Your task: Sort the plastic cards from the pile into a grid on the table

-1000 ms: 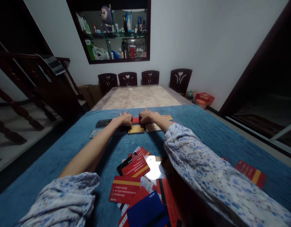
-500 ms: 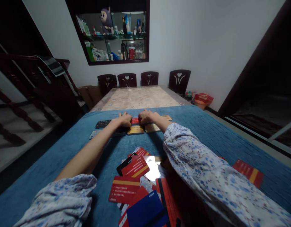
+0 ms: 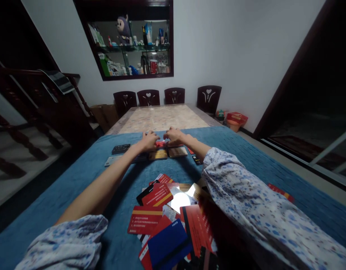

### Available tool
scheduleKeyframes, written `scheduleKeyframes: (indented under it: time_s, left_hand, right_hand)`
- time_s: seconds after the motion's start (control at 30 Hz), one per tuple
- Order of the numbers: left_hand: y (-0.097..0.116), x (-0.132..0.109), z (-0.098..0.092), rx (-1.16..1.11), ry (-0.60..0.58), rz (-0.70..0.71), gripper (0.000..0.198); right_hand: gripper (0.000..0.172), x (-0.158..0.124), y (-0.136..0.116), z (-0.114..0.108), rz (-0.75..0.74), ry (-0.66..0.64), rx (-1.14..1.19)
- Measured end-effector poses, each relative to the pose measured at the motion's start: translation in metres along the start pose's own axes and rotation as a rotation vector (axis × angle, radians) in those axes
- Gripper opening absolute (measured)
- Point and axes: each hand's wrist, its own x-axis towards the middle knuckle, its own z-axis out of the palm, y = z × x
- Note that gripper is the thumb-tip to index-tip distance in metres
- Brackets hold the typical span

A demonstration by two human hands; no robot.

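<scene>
My left hand [image 3: 150,141] reaches to the far row of cards, fingers loosely bent and apart, at the left end of a red card stack [image 3: 161,144]. My right hand [image 3: 174,137] is at the stack's right end, fingers arched and spread. Neither hand visibly grips a card; the fingertips are small and partly hidden. Just in front of the hands sit a gold card stack [image 3: 158,154] and a tan card stack [image 3: 177,152]. Left of them lie black cards [image 3: 120,149] and a pale grey card [image 3: 112,161]. Beyond my right wrist, a black card [image 3: 197,160] shows.
Closer to me, a loose heap holds red cards [image 3: 146,219], a blue card [image 3: 168,243] and a shiny card catching glare [image 3: 180,201]. Another red card [image 3: 281,192] lies beyond my right sleeve. A blue cloth [image 3: 119,187] covers the near table; chairs [image 3: 149,98] stand behind.
My fingers have loosened and spread around the red stack. My right forearm has swung outward, uncovering the black card near the wrist. The view has shifted slightly.
</scene>
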Motion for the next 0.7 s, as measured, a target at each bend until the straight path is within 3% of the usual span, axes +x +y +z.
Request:
scheduleKeyframes:
  time_s: [0.27, 0.7]
  left_hand:
    - [0.040, -0.023, -0.009, -0.042, 0.182, 0.078, 0.027]
    - [0.107, -0.040, -0.007, -0.121, 0.234, 0.190, 0.027]
  right_hand:
    - [0.024, -0.050, 0.002, -0.010, -0.026, 0.075, -0.043]
    - [0.017, -0.137, 0.009, -0.011, 0.009, 0.099, -0.016]
